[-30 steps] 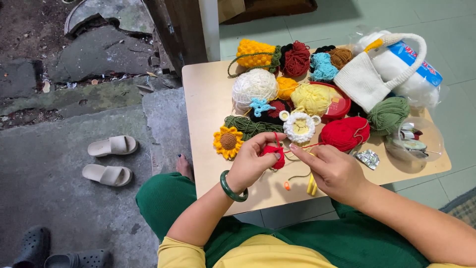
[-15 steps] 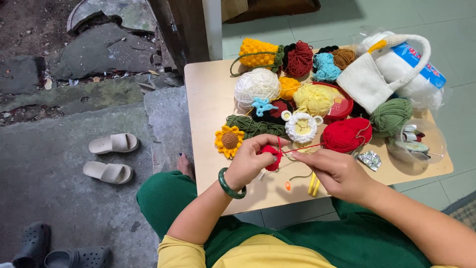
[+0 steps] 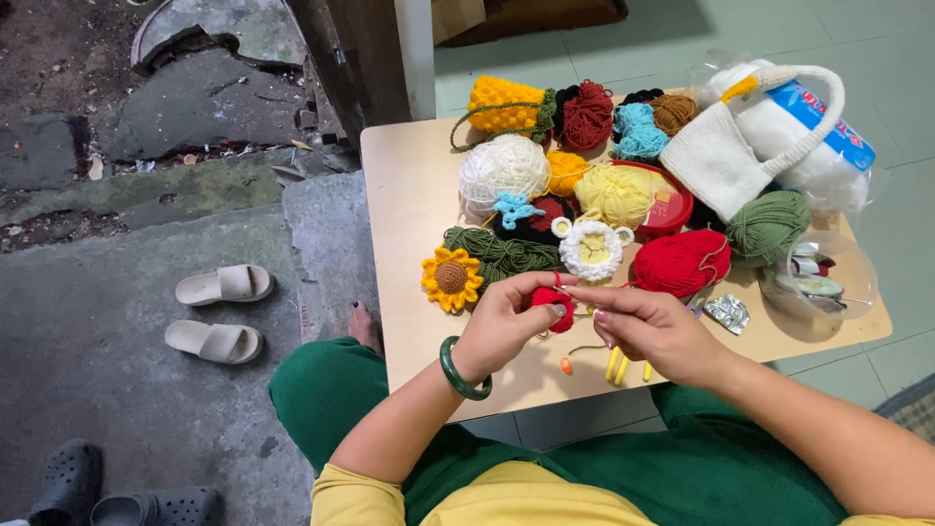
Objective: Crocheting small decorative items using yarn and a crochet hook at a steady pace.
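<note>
My left hand (image 3: 506, 321), with a green bangle on its wrist, pinches a small red crochet piece (image 3: 553, 306) above the near edge of the light wooden table (image 3: 409, 205). My right hand (image 3: 648, 326) is right beside it, fingers pinched on what looks like a thin crochet hook at the piece. A red strand runs from the piece toward the red yarn ball (image 3: 684, 261). A crochet sunflower (image 3: 451, 278) lies just left of my left hand.
Several yarn balls, a white crochet bag (image 3: 726, 156), a red tin (image 3: 672, 200), a stuffing pack and a clear bag crowd the table. Yellow tools (image 3: 616, 365) lie by its front edge. Beige slippers (image 3: 219, 312) and dark clogs sit on the cracked concrete at left.
Both hands stay together on the red piece with only small finger movements. The view has shifted slightly.
</note>
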